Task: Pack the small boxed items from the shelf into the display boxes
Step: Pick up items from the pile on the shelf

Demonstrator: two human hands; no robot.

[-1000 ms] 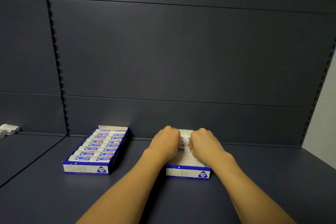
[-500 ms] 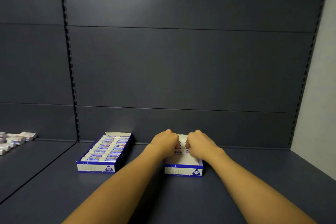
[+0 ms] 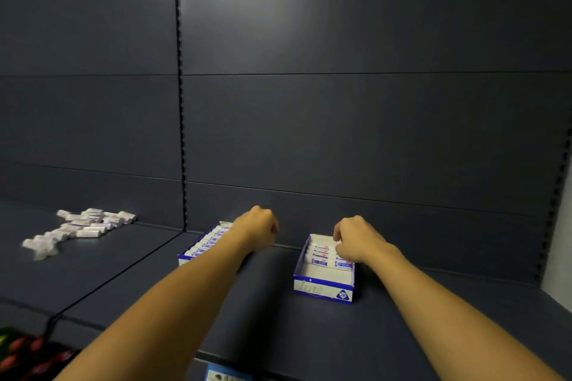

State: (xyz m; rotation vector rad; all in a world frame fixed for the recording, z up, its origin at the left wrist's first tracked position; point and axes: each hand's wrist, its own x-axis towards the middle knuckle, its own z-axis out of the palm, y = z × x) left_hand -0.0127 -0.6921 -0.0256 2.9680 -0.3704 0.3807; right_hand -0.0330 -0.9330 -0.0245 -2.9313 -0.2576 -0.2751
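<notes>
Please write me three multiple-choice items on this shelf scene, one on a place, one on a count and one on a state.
1. Where does the heap of loose small boxed items lie?
A. On the shelf section left of both display boxes
B. Inside the right display box
C. Under the right forearm

2. How many display boxes stand on the shelf?
A. One
B. Two
C. Four

3. How full is the right display box?
A. Full to its front wall
B. Holding nothing
C. Partly filled, with its front part bare

Answers:
1. A: the heap sits far left, beyond the upright joint in the shelving, apart from both boxes.
2. B: the left display box, partly hidden by the left hand and forearm, and the right one, which the right hand reaches into.
3. C: items fill only its rear rows; white floor shows in front.
</notes>
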